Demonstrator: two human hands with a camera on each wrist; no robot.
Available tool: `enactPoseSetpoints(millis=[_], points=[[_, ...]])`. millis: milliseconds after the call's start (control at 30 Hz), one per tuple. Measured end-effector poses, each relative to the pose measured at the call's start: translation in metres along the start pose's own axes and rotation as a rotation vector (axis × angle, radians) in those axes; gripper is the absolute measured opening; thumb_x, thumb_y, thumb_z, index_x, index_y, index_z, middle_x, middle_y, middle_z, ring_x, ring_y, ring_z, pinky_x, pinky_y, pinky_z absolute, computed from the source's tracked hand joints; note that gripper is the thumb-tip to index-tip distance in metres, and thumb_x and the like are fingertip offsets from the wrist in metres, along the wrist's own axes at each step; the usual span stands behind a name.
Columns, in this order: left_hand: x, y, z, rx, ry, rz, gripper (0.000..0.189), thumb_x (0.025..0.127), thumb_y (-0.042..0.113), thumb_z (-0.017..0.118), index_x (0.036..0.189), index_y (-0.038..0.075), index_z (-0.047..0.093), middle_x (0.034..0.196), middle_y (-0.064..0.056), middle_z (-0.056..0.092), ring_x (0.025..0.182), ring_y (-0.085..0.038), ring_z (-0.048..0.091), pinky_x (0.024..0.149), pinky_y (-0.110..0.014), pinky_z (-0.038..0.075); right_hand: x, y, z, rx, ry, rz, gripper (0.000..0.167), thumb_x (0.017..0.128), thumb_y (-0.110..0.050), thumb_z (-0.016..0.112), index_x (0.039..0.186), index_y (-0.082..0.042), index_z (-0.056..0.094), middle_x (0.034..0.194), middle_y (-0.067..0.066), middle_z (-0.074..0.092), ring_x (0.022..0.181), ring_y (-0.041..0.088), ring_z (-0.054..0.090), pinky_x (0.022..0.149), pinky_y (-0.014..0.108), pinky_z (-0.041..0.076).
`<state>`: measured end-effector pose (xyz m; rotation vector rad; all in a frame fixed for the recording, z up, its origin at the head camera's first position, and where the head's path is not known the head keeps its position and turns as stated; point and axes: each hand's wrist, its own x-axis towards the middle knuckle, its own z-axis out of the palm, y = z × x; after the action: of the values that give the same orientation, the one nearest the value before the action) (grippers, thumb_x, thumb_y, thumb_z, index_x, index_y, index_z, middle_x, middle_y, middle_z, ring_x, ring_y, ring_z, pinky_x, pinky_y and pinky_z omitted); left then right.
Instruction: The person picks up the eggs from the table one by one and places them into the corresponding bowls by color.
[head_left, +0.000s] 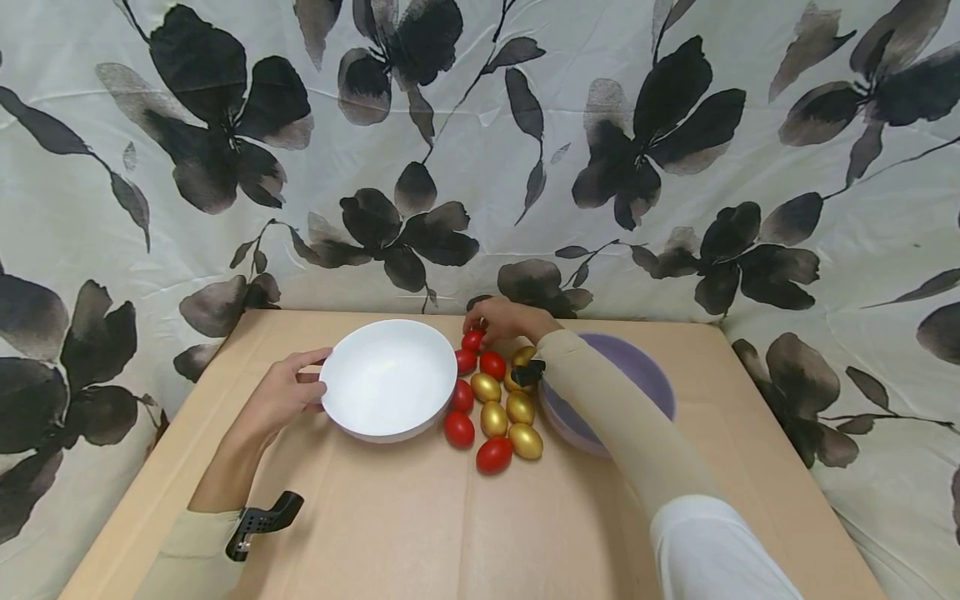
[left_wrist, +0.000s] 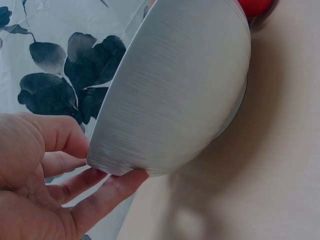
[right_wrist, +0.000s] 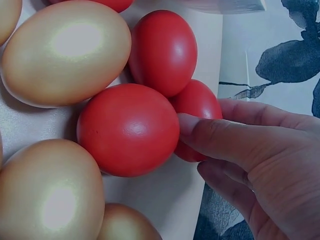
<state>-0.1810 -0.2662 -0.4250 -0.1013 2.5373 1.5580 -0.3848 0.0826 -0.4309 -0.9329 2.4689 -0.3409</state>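
Beige slvs [head_left: 630, 417], wht R upper slv [head_left: 716, 550], blk wrist mounts [head_left: 272, 518]

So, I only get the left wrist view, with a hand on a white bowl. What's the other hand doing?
Observer: The right hand pinches a red egg.
Operator: Are all the eggs red?
Observer: No, gold eggs lie there too.
Operator: Cool! Is there another bowl?
Observer: Yes, a purple bowl, partly hidden by the right arm.
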Motion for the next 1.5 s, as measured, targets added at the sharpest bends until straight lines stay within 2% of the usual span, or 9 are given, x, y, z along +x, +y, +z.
enactPoseSetpoints(millis=[333, 533, 867, 1167, 1500], points=[[0.002, 0.000, 0.000, -0.010, -0.006, 0.002, 0.066, 0.094, 0.000, 0.057, 0.156, 0.002, 0.036, 0.155, -0.027, 0.031, 0.124, -0.043, 0.054, 0.082, -0.042, 0.063, -0.001, 0.001, -0.002, 0.008, -0.005, -0.022, 0.035, 0.086, -0.009, 0.080, 0.119, -0.016, 0.068, 0.114, 0.001, 0.067, 0.110, 0.020, 0.063, 0.097, 0.030, 0.056], [0.003, -0.001, -0.001, -0.009, -0.007, 0.002, 0.065, 0.094, -0.001, 0.057, 0.156, 0.001, 0.035, 0.155, -0.029, 0.031, 0.124, -0.043, 0.054, 0.083, -0.044, 0.062, -0.008, 0.001, -0.005, 0.038, 0.028, -0.041, 0.038, 0.085, -0.010, 0.081, 0.121, -0.014, 0.068, 0.116, 0.002, 0.067, 0.110, 0.020, 0.062, 0.096, 0.029, 0.057], [0.002, -0.002, 0.000, -0.020, -0.009, 0.007, 0.066, 0.094, -0.002, 0.057, 0.156, 0.001, 0.036, 0.156, -0.028, 0.030, 0.125, -0.044, 0.053, 0.084, -0.046, 0.062, -0.017, 0.001, -0.009, 0.033, 0.071, -0.120, 0.038, 0.086, -0.008, 0.080, 0.123, -0.010, 0.069, 0.118, 0.006, 0.067, 0.109, 0.022, 0.062, 0.096, 0.030, 0.056], [0.001, -0.002, 0.001, -0.018, -0.009, 0.014, 0.065, 0.094, -0.001, 0.056, 0.156, 0.000, 0.035, 0.154, -0.029, 0.033, 0.121, -0.042, 0.057, 0.085, -0.046, 0.062, -0.026, -0.002, -0.016, 0.054, 0.101, -0.154, 0.036, 0.085, -0.008, 0.080, 0.119, -0.012, 0.069, 0.116, 0.004, 0.067, 0.107, 0.020, 0.063, 0.095, 0.028, 0.057], [0.000, -0.001, -0.001, -0.005, -0.008, 0.009, 0.065, 0.094, -0.001, 0.056, 0.156, 0.001, 0.036, 0.155, -0.028, 0.031, 0.122, -0.042, 0.056, 0.086, -0.047, 0.061, -0.037, -0.008, -0.019, 0.094, 0.125, -0.134, 0.036, 0.084, -0.009, 0.081, 0.119, -0.012, 0.069, 0.116, 0.004, 0.065, 0.108, 0.023, 0.062, 0.094, 0.028, 0.057]])
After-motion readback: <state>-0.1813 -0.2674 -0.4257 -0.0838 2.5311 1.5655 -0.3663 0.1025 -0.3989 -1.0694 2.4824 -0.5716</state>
